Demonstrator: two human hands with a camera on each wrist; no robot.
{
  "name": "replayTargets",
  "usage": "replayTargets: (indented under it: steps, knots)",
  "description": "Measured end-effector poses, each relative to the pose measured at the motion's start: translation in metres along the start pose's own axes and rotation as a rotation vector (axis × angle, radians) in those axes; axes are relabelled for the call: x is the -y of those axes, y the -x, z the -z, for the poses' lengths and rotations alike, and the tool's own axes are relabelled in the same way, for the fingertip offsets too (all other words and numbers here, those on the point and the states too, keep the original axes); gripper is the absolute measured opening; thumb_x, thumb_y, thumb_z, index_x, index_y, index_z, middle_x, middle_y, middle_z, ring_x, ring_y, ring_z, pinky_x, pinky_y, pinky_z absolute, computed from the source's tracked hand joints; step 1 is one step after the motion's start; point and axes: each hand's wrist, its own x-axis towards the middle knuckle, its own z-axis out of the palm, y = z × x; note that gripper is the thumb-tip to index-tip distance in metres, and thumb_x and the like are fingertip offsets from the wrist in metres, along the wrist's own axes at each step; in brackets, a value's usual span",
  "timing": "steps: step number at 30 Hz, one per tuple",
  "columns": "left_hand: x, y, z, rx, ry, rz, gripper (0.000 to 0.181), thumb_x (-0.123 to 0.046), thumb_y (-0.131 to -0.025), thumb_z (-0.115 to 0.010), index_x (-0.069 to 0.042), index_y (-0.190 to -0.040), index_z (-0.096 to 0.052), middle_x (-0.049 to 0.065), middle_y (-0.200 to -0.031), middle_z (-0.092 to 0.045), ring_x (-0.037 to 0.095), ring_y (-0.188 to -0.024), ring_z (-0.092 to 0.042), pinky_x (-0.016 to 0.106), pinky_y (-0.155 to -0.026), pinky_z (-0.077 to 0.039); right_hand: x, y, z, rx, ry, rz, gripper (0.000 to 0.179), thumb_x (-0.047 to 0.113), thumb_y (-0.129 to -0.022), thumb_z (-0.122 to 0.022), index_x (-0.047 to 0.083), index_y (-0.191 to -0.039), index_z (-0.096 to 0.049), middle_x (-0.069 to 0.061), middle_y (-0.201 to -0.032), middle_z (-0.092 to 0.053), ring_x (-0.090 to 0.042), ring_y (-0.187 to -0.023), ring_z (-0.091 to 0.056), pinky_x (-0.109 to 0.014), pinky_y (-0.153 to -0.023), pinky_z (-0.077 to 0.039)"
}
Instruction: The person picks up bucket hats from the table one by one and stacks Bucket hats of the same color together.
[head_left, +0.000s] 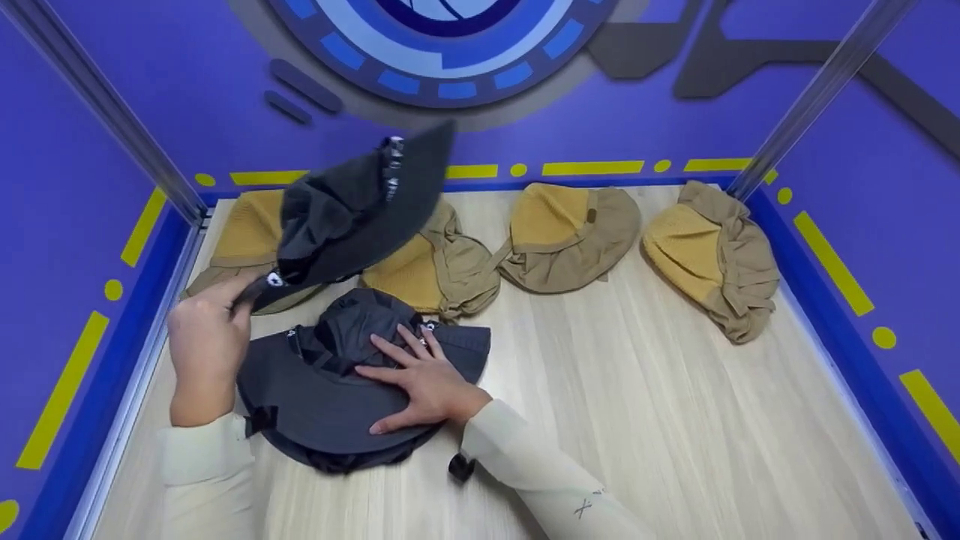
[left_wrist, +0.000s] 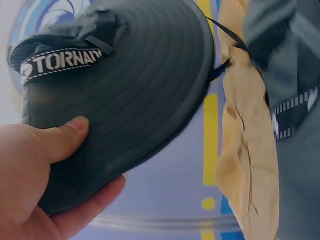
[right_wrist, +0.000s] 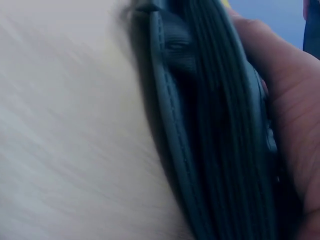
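My left hand (head_left: 206, 341) pinches the brim of a dark bucket hat (head_left: 337, 214) and holds it up, tilted, above the table. In the left wrist view the thumb lies on top of the stitched brim (left_wrist: 145, 95), fingers beneath, and a band with white lettering (left_wrist: 67, 65) shows. Below it, a stack of dark hats (head_left: 315, 397) lies on the table; how many is hard to tell. Spread over the top of that stack, my right hand (head_left: 431, 386) presses with straight fingers. The right wrist view shows layered brims (right_wrist: 215, 125) beside the hand.
Several yellow-and-tan hats line the back of the table: one behind the raised hat (head_left: 251, 225), one in the middle (head_left: 409, 274), another right of it (head_left: 574, 240), and one at the far right (head_left: 712, 262). Blue-purple walls (head_left: 847, 225) enclose the wooden table (head_left: 637, 420).
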Motion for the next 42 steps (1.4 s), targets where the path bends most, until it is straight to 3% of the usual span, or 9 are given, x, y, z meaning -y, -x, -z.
replayTargets:
  steps: [6, 12, 15, 19, 24, 29, 35, 39, 42]
  knots:
    - [-0.018, 0.005, -0.005, -0.017, 0.088, -0.053, 0.018, 0.003, -0.083, -0.077, -0.01, -0.095, -0.081, 0.016, -0.093, -0.079, 0.042, -0.082, -0.075, 0.056, -0.073, -0.055, -0.013, 0.003, 0.012, -0.125, -0.349, -0.021, 0.074, 0.056, -0.087, -0.076, 0.036, -0.153, -0.048, -0.001, -0.17, -0.029, -0.032, -0.159, -0.017, -0.058, -0.128, -0.013]
    - [-0.03, 0.011, -0.003, 0.022, 0.113, -0.103, 0.023, 0.005, -0.081, -0.077, -0.012, -0.097, -0.081, 0.014, -0.093, -0.079, 0.038, -0.083, -0.076, 0.053, -0.073, -0.057, -0.033, 0.021, 0.034, -0.642, -0.925, -0.315, 0.025, 0.016, -0.082, -0.086, 0.003, -0.097, -0.071, -0.01, -0.111, -0.072, -0.018, -0.107, -0.067, -0.032, -0.097, -0.055]
    - [-0.035, 0.013, -0.004, 0.045, 0.13, -0.116, 0.022, 0.003, -0.082, -0.079, -0.013, -0.097, -0.082, 0.013, -0.094, -0.079, 0.036, -0.083, -0.076, 0.051, -0.074, -0.058, -0.049, 0.036, 0.051, -0.873, -0.995, -0.501, 0.038, 0.014, -0.076, -0.091, 0.001, -0.077, -0.055, -0.006, -0.084, -0.063, -0.015, -0.08, -0.061, -0.025, -0.071, -0.054]
    - [-0.04, 0.014, -0.004, 0.08, 0.143, -0.132, 0.023, 0.004, -0.08, -0.081, -0.012, -0.096, -0.082, 0.013, -0.09, -0.079, 0.035, -0.082, -0.076, 0.05, -0.073, -0.059, -0.071, 0.057, 0.079, -0.979, -1.032, -0.58, 0.046, 0.01, -0.072, -0.092, 0.006, -0.095, -0.052, -0.003, -0.094, -0.06, -0.015, -0.085, -0.061, -0.027, -0.074, -0.054]
    - [-0.044, 0.011, -0.003, 0.141, 0.135, -0.167, 0.025, 0.004, -0.077, -0.081, -0.013, -0.095, -0.082, 0.012, -0.087, -0.078, 0.034, -0.08, -0.076, 0.05, -0.073, -0.058, -0.096, 0.077, 0.112, -0.964, -1.216, -0.227, 0.096, -0.005, -0.074, -0.086, 0.007, -0.153, -0.032, -0.015, -0.149, -0.051, -0.026, -0.135, -0.052, -0.033, -0.111, -0.045]
    - [-0.049, 0.005, -0.002, 0.221, 0.127, -0.194, 0.024, 0.001, -0.08, -0.081, -0.014, -0.098, -0.082, 0.011, -0.092, -0.079, 0.034, -0.085, -0.076, 0.051, -0.077, -0.059, -0.109, 0.092, 0.134, -0.786, -1.379, 0.052, 0.074, -0.003, -0.082, -0.08, 0.0, -0.148, -0.048, -0.019, -0.149, -0.056, -0.029, -0.141, -0.051, -0.031, -0.112, -0.046]
    - [-0.055, -0.001, 0.001, 0.299, 0.123, -0.18, 0.022, -0.003, -0.081, -0.081, -0.014, -0.1, -0.082, 0.009, -0.096, -0.08, 0.034, -0.088, -0.076, 0.052, -0.081, -0.059, -0.108, 0.104, 0.148, -0.697, -1.431, -0.096, 0.035, 0.002, -0.086, -0.079, 0.014, -0.119, -0.073, -0.003, -0.114, -0.075, -0.015, -0.105, -0.072, -0.029, -0.092, -0.059]
    - [-0.057, -0.001, -0.002, 0.236, 0.175, -0.111, 0.03, -0.008, -0.08, -0.086, -0.014, -0.109, -0.081, 0.009, -0.1, -0.08, 0.03, -0.091, -0.076, 0.043, -0.083, -0.06, -0.104, 0.109, 0.155, -0.74, -1.412, -0.173, 0.022, 0.005, -0.087, -0.079, 0.014, -0.107, -0.076, -0.001, -0.105, -0.077, -0.013, -0.098, -0.073, -0.028, -0.091, -0.058]
    - [-0.058, -0.002, -0.008, 0.134, 0.437, 0.018, 0.053, -0.003, -0.078, -0.088, -0.01, -0.127, -0.071, 0.01, -0.101, -0.078, 0.021, -0.091, -0.074, 0.026, -0.075, -0.057, -0.102, 0.112, 0.16, -0.789, -1.467, -0.125, 0.021, 0.002, -0.088, -0.077, 0.014, -0.106, -0.076, 0.0, -0.105, -0.077, -0.013, -0.097, -0.073, -0.028, -0.09, -0.058]
